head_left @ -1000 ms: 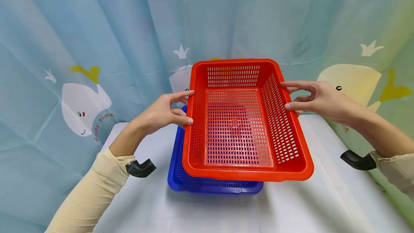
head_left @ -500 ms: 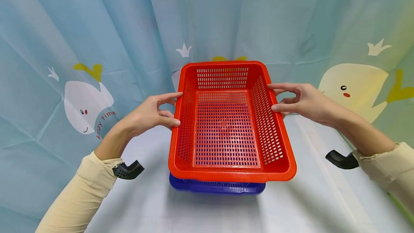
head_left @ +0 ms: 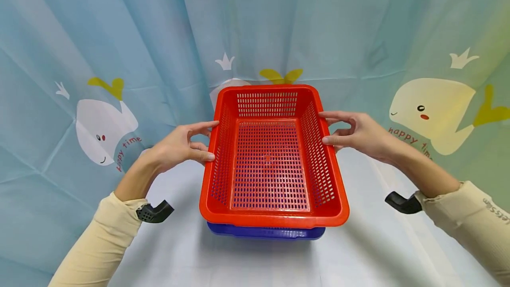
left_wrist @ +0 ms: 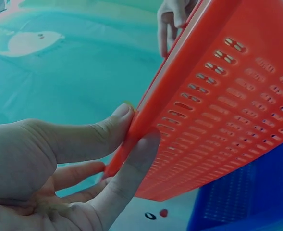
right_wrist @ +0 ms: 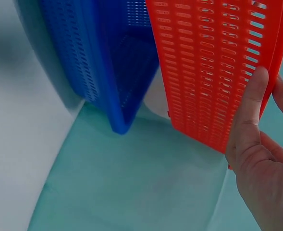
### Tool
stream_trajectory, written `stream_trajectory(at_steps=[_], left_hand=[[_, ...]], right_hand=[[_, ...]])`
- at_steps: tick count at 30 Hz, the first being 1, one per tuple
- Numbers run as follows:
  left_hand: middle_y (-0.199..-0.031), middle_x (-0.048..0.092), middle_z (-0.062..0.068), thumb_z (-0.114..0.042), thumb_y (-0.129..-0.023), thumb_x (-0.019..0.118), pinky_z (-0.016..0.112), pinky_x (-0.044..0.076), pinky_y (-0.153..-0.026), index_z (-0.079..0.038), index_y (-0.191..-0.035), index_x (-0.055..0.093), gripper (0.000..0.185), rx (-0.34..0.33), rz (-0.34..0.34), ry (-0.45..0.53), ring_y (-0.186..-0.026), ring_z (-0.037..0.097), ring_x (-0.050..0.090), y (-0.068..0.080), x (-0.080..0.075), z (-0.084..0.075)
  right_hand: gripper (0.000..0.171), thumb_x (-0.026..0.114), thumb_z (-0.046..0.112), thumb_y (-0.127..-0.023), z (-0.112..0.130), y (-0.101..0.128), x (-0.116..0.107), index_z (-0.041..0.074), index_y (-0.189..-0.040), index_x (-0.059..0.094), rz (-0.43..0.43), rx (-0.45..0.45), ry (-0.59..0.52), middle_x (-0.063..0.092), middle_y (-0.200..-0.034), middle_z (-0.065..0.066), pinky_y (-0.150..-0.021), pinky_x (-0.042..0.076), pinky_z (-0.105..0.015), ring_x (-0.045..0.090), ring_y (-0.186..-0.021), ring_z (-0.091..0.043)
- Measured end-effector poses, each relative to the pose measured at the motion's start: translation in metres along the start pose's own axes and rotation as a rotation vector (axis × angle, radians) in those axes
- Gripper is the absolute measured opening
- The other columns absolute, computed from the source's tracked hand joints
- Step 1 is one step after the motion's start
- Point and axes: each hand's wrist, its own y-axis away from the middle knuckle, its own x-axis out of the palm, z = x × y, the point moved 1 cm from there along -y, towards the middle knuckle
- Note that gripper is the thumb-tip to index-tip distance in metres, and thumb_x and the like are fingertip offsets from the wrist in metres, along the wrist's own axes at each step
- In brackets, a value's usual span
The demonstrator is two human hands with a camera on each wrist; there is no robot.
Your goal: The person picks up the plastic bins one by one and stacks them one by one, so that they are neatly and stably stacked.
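A red perforated plastic basket [head_left: 275, 221] is held up over a blue basket [head_left: 267, 232] of similar make. My left hand [head_left: 181, 147] pinches its left rim between thumb and fingers. On the opposite rim, my right hand [head_left: 356, 136] has the same sort of pinch. In the left wrist view the thumb and a finger of the left hand [left_wrist: 98, 159] clasp the red rim from both sides. The right wrist view shows a gap between the red basket [right_wrist: 203, 72] and the blue basket [right_wrist: 105, 72] below it. From the head, the red basket hides most of the blue one.
The blue basket stands on a white table [head_left: 167, 251]. Behind the table hangs a light blue curtain [head_left: 279, 21] printed with whales and crowns. Black wrist devices [head_left: 155, 211] sit at both sleeve cuffs.
Both hands have carried the red basket leftward and slightly lower, bringing it over the blue basket, which now shows only along its front edge. The grips stay the same.
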Motion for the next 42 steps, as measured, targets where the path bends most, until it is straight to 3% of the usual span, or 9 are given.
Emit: stream_trajectory(at_steps=[12, 22, 42], left_hand=[[-0.138, 0.040, 0.013, -0.008, -0.082, 0.078, 0.044, 0.056, -0.082, -0.024, -0.152, 0.035, 0.084, -0.010, -0.043, -0.042, -0.089, 0.034, 0.070, 0.003, 0.011, -0.010], [-0.137, 0.039, 0.016, -0.005, -0.083, 0.077, 0.047, 0.056, -0.081, -0.021, -0.152, 0.035, 0.083, -0.014, -0.007, 0.034, -0.090, 0.034, 0.069, -0.004, 0.012, 0.015], [-0.132, 0.043, 0.014, -0.006, -0.079, 0.081, 0.044, 0.055, -0.084, -0.023, -0.150, 0.038, 0.085, -0.055, -0.011, -0.018, -0.089, 0.034, 0.069, -0.020, 0.016, 0.050]], right_hand=[[0.066, 0.075, 0.014, -0.087, -0.016, 0.001, -0.008, 0.011, -0.146, 0.044, 0.057, -0.065, -0.134, 0.052, -0.132, -0.015, -0.077, 0.058, -0.042, 0.069, -0.083, -0.031], [0.072, 0.073, 0.014, -0.088, -0.040, -0.003, 0.001, 0.007, -0.150, 0.037, 0.123, -0.059, -0.194, 0.048, -0.138, -0.020, -0.079, 0.058, -0.042, 0.070, -0.085, -0.031], [0.071, 0.074, 0.013, -0.087, -0.078, -0.011, 0.017, 0.005, -0.148, 0.038, 0.134, -0.031, -0.232, 0.048, -0.126, -0.026, -0.076, 0.058, -0.047, 0.070, -0.082, -0.034]])
